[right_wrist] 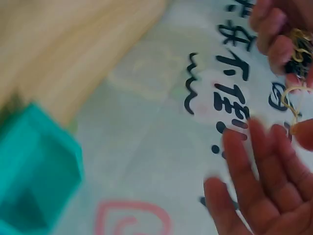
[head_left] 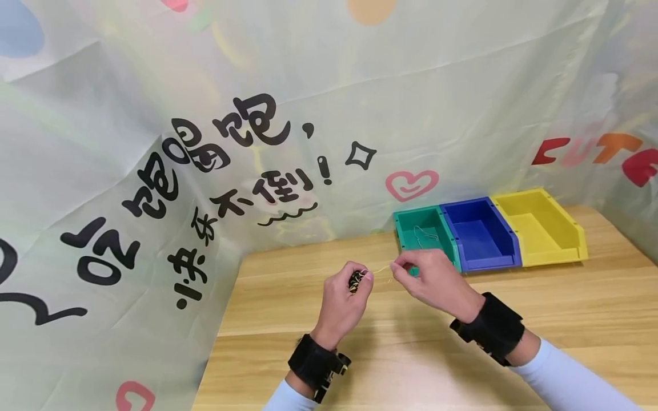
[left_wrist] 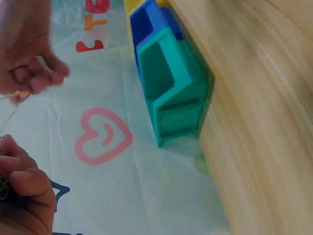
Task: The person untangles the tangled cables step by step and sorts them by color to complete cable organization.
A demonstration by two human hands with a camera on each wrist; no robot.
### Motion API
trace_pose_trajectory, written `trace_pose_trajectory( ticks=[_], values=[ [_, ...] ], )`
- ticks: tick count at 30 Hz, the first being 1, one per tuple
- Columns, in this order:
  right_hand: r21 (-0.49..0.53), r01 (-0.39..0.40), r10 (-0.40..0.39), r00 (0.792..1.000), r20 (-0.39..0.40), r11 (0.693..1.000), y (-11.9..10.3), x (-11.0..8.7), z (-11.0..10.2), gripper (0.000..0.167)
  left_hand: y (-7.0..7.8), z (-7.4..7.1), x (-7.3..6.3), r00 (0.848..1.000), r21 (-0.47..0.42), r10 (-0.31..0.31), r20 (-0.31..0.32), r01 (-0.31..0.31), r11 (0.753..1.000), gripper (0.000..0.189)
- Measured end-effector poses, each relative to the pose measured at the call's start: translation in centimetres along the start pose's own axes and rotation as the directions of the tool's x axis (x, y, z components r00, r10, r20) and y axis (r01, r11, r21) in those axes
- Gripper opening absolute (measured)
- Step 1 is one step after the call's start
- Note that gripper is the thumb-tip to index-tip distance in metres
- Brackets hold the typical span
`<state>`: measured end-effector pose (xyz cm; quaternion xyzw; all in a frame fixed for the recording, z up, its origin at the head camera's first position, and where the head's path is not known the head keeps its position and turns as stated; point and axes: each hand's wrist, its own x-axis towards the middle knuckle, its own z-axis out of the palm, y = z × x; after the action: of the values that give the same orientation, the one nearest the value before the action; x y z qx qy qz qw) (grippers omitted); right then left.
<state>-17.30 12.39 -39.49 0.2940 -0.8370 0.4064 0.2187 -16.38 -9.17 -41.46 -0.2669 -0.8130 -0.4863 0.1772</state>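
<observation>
My left hand [head_left: 340, 302] grips a small tangled bundle of black and yellow cords [head_left: 356, 280] between thumb and curled fingers. From the bundle a thin yellow cord [head_left: 381, 269] runs across to my right hand [head_left: 437, 281], which pinches its end between thumb and index finger. In the right wrist view, loops of the tangle [right_wrist: 299, 54] show among the left fingers, and the right hand's other fingers [right_wrist: 266, 171] are spread and slightly blurred. Both hands are held above the wooden table, the right one in front of the green bin [head_left: 453, 242].
The green bin holds a thin pale cord [head_left: 425, 234]. Beside it stand a blue bin [head_left: 480, 264] and a yellow bin [head_left: 552, 258], all in a row at the back of the wooden table [head_left: 272, 302]. A printed cloth backdrop [head_left: 334, 103] hangs behind and to the left.
</observation>
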Motion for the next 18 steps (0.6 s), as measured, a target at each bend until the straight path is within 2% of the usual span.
trace_pose_trajectory(
  ticks=[3,5,7,10,12,15,18],
  values=[
    [-0.143,0.160,-0.161,0.987,0.008,0.977,-0.1,0.0,-0.2,0.040,0.0,0.1,0.0,0.999,-0.011,-0.018,0.038,0.018,1.000,0.010],
    [-0.145,0.232,-0.225,0.972,0.063,0.962,-0.6,0.1,-0.2,0.051,0.2,0.0,0.0,0.999,-0.025,-0.014,0.050,0.015,1.000,0.010],
    [-0.075,0.270,-0.261,0.958,0.120,0.960,-0.9,0.1,0.0,0.041,0.3,0.0,0.1,0.998,-0.034,-0.003,0.055,0.005,0.999,0.012],
    [0.028,0.293,-0.293,0.945,0.144,0.956,-1.3,0.0,0.6,0.007,0.6,0.0,0.2,0.998,-0.045,0.011,0.060,-0.008,0.999,0.016],
    [0.068,0.329,-0.334,0.936,0.109,0.942,-1.3,-0.1,1.0,0.017,0.7,0.1,0.2,0.998,-0.046,0.013,0.061,-0.010,0.999,0.016],
    [0.066,0.393,-0.397,0.915,0.065,0.917,-1.1,-0.1,1.3,0.033,0.9,0.2,0.2,0.998,-0.046,0.006,0.070,-0.003,0.999,0.016],
    [0.042,0.417,-0.419,0.907,0.053,0.908,-0.7,-0.2,1.2,0.036,1.1,0.0,0.1,0.995,-0.017,-0.024,0.093,0.026,1.000,0.017]
  ],
)
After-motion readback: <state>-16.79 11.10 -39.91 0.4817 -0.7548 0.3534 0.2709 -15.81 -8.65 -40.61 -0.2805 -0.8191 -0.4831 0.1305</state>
